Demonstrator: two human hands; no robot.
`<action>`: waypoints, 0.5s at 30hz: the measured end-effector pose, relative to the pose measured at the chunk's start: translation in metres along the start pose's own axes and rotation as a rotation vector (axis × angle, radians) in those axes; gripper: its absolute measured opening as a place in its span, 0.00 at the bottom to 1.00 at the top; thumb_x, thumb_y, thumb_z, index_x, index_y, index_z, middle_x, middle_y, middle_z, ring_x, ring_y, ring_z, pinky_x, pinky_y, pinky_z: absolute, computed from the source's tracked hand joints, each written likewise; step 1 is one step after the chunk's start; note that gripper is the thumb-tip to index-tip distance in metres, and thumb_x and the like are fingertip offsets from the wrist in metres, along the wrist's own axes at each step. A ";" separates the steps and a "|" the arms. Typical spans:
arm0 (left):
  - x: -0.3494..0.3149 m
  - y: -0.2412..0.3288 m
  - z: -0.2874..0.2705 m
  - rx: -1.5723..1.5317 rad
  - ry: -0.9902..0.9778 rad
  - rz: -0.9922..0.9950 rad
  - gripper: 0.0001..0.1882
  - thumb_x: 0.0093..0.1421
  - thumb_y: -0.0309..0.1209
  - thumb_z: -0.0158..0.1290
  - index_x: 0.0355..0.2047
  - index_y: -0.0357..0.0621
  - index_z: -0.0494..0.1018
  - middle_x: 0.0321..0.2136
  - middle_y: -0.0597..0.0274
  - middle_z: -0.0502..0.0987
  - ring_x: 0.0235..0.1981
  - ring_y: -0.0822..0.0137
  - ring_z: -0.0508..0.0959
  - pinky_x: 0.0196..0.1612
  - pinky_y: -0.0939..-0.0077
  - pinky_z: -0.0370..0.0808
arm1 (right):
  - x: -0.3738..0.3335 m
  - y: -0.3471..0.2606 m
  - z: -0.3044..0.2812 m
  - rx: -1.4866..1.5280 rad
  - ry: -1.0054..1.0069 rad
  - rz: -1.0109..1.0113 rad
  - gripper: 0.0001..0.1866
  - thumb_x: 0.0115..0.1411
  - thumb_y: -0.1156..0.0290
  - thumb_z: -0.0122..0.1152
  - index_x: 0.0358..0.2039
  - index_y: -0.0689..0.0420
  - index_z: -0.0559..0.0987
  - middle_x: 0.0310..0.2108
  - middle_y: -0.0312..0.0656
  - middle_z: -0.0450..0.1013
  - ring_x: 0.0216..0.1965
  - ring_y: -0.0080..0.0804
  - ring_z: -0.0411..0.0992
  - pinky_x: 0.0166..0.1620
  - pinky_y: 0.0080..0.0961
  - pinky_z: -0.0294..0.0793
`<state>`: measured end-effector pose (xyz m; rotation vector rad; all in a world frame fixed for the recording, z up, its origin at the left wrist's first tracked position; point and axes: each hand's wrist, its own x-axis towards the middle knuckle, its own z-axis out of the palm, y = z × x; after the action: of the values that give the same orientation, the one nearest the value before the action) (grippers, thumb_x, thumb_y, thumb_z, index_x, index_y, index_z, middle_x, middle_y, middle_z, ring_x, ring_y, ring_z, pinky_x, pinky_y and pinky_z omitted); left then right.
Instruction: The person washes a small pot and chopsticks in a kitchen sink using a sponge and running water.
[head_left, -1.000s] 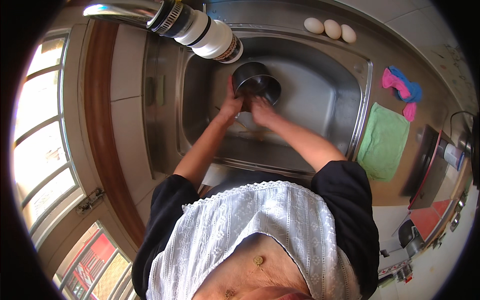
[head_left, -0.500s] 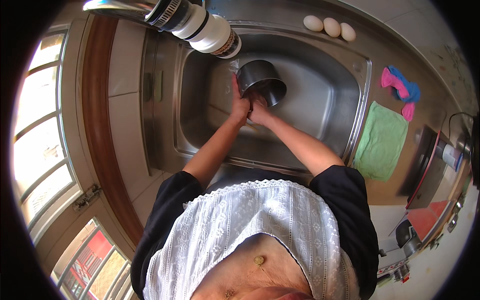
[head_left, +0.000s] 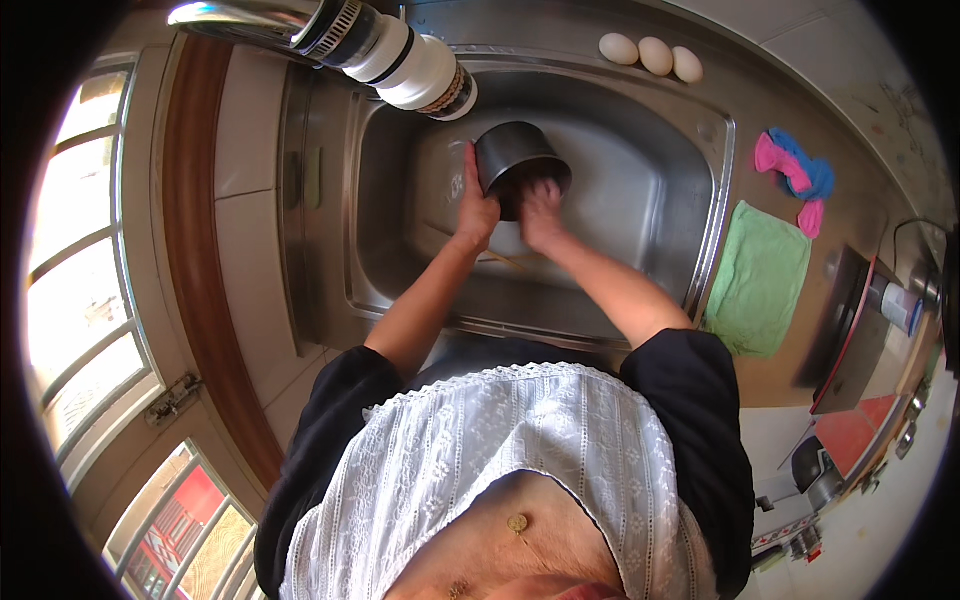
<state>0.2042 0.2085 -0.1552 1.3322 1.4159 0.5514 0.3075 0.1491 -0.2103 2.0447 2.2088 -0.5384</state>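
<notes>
A dark grey metal pot (head_left: 512, 150) is tilted in the sink (head_left: 650, 225), its mouth facing me and to the right. My left hand (head_left: 477, 208) grips it from the left, fingers stretched along its outer wall. Inside the mouth, at the lower right, is my right hand (head_left: 541, 210); motion blurs its fingers, and whether they hold anything does not show. Below the pot, a thin light-brown stick (head_left: 503, 260) lies on the sink floor, partly hidden by my left wrist.
A white and black faucet head (head_left: 425, 80) hangs over the sink's far left. Three eggs (head_left: 655, 56) sit on the far rim. To the right lie a green cloth (head_left: 760, 280) and a pink and blue cloth (head_left: 797, 168), near a dark flat pan-like thing (head_left: 835, 320).
My right hand has moved right, away from my left hand, to the right part of the pot's mouth. The pot stays in nearly the same place, with my left hand still on it.
</notes>
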 end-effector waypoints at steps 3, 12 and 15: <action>0.000 -0.018 0.003 -0.214 0.022 -0.099 0.44 0.57 0.15 0.39 0.67 0.63 0.35 0.62 0.52 0.53 0.61 0.55 0.58 0.59 0.69 0.59 | 0.013 -0.026 -0.005 0.624 -0.011 0.018 0.33 0.50 0.69 0.52 0.59 0.54 0.61 0.61 0.47 0.57 0.61 0.42 0.55 0.63 0.41 0.50; 0.008 -0.005 -0.023 0.264 -0.132 -0.063 0.50 0.51 0.17 0.44 0.66 0.58 0.28 0.62 0.47 0.52 0.61 0.50 0.57 0.61 0.66 0.58 | 0.017 0.046 -0.001 -0.148 -0.126 -0.303 0.19 0.57 0.72 0.43 0.49 0.56 0.74 0.52 0.41 0.67 0.59 0.37 0.58 0.64 0.37 0.48; 0.007 -0.009 -0.011 0.145 -0.062 0.078 0.50 0.47 0.13 0.40 0.67 0.59 0.32 0.63 0.48 0.51 0.63 0.53 0.55 0.62 0.71 0.52 | 0.018 0.048 -0.011 -0.221 -0.006 -0.246 0.19 0.54 0.71 0.47 0.47 0.56 0.75 0.51 0.41 0.68 0.59 0.39 0.57 0.64 0.37 0.46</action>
<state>0.1924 0.2156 -0.1619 1.5131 1.3792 0.4615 0.3550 0.1722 -0.2150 1.6764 2.4095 -0.3005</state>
